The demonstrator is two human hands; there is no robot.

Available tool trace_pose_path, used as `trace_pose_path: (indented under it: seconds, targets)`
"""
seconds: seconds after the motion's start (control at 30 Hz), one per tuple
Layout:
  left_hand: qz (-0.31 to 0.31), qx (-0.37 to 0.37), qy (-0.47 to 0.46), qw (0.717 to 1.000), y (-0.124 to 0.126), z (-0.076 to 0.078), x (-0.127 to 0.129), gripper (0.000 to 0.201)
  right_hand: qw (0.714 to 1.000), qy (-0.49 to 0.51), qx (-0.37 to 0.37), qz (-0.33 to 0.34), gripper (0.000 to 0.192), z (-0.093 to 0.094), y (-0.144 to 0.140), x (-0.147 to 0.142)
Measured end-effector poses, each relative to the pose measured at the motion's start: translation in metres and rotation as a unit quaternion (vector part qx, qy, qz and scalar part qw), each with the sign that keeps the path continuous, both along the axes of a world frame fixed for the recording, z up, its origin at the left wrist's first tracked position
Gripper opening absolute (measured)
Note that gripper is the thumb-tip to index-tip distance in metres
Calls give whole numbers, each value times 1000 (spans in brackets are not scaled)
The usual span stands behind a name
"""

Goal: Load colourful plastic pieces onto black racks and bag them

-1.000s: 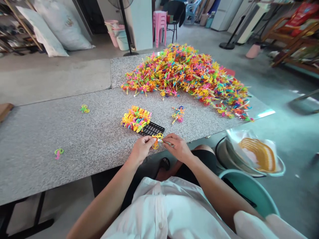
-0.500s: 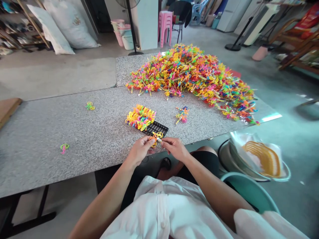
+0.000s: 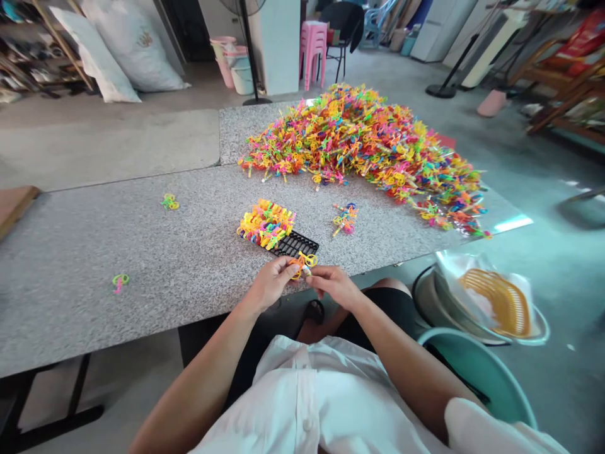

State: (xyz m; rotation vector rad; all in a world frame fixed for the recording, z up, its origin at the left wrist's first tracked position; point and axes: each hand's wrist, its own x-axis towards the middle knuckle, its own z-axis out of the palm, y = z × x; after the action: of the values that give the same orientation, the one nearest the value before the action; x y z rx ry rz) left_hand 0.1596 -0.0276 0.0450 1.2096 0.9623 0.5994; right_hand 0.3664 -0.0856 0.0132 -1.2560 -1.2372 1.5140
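Observation:
Both my hands meet over the table's near edge, just in front of a black slotted tray (image 3: pixel 305 243). Between them is a small orange and yellow plastic toy (image 3: pixel 309 259) with ring-like loops and a short whitish tube. My left hand (image 3: pixel 270 284) pinches its orange part, and the fingertips of my right hand (image 3: pixel 336 285) are closed at the tube end. Packed rows of bright plastic pieces (image 3: pixel 267 222) cover the left part of the tray; black slots show at its right. A few loose toys (image 3: pixel 346 219) lie to the right of the tray.
A big heap of colourful toys (image 3: pixel 368 145) covers the back right of the speckled table (image 3: pixel 198 252). Two stray pieces lie at left: a green-yellow one (image 3: pixel 170 202) and a green-pink one (image 3: pixel 120 282). A teal tub (image 3: pixel 501 378) and a yellow basket (image 3: pixel 496 299) stand right, below the table.
My hands and the held toy have shifted very slightly to the right, and the toy is turned a little. The tray and the heap stay as they were.

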Motion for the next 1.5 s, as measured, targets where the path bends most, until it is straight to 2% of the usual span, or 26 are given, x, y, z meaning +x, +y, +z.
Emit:
trace_pose_path:
  seconds: [0.13,0.23,0.3,0.4,0.47,0.5,0.6,0.73,0.93,1.1,1.27,1.5]
  targets:
    - [-102,48,7,994,12,8,-12,48,984,144,-85,62,41,-1,-1,0]
    - [-108,38,9,993,15,7,-28,55,978,144,-102,110,43,0,3,1]
    - [-55,36,22,998,16,1,-41,62,987,108,-84,89,43,0,13,2]
    - [75,60,86,992,25,-15,-65,59,998,8,-40,-44,33,-4,36,-5]
    - [163,97,154,970,37,-27,-80,50,990,-58,-39,-122,24,-7,53,-15]
    - [198,124,190,953,44,-32,-85,45,986,-86,-42,-140,19,-7,60,-22]
    - [242,199,287,905,67,-42,-94,40,975,-175,-17,-134,10,-7,76,-43]
    - [198,247,342,885,93,-44,-92,58,946,-298,50,-116,11,-4,85,-63]
    - [127,249,403,872,105,-43,-85,66,924,-366,66,-92,17,-5,93,-77]
    - [139,227,417,869,101,-41,-80,59,894,-429,102,-78,20,-9,93,-74]
    - [135,228,437,860,100,-40,-76,62,879,-455,125,-67,20,-11,92,-73]
    - [146,225,471,840,105,-41,-73,61,868,-482,104,-54,21,-8,95,-78]
